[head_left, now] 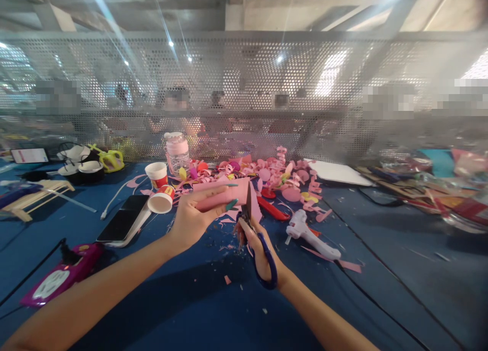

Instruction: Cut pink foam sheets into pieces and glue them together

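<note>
My bench is blue, and small pink scraps lie on it. Behind stands a perforated screen, under a pale ceiling with beams. Above the bench, my left hand is closed on the pink paper, between fingers and thumb. My right hand is curled around the scissors, their blades at the paper's right end; whether they touch it, I cannot tell. The people beyond the screen are blurred, and the picture's edge cuts my forearms.
</note>
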Action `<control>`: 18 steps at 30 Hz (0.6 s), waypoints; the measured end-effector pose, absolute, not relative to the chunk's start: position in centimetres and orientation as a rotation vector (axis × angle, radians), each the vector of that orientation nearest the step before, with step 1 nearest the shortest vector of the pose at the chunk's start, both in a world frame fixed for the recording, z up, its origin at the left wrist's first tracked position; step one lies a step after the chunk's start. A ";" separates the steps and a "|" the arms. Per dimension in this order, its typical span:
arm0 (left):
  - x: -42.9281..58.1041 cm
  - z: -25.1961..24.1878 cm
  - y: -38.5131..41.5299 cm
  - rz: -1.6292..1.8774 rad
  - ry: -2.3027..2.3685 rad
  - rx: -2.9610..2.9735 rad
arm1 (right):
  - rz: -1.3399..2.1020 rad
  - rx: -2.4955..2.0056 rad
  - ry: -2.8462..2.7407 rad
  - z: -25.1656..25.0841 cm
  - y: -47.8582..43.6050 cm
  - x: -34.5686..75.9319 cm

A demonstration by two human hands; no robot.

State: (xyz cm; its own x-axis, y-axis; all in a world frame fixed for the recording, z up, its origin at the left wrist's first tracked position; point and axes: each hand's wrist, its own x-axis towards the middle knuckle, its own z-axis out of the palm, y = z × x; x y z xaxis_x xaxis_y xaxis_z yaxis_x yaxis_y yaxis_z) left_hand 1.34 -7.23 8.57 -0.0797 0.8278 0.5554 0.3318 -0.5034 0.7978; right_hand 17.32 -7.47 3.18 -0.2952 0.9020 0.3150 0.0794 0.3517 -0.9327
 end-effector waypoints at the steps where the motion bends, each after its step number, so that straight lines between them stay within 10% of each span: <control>1: 1.4 8.6 -7.2 1.610 1.247 1.789 | 1.066 -0.889 -1.659 3.2 -7.5 17.3; 18: 1.4 8.5 -7.2 1.606 1.239 1.739 | 1.041 -0.928 -1.706 3.2 -7.3 17.6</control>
